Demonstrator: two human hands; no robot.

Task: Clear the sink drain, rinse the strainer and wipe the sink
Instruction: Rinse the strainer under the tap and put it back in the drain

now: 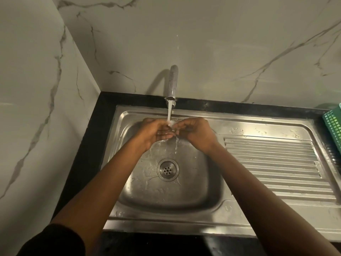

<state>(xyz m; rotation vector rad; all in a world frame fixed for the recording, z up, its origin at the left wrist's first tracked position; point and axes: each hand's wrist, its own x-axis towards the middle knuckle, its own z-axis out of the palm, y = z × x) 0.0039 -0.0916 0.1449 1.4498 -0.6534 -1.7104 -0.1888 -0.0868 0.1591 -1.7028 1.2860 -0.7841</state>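
Both hands, left and right, meet under the tap; what they pinch I cannot tell; spray may wet the worktop

wet steel sink, glossy marble wall

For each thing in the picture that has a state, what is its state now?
Tap: open, water running.
Drain: uncovered, holes clear.
Sink: wet, no standing water.
Left hand: under the stream, fingers loosely curled.
Right hand: under the stream; grip cannot be told.
Green basket: on the counter, cut off by the edge.
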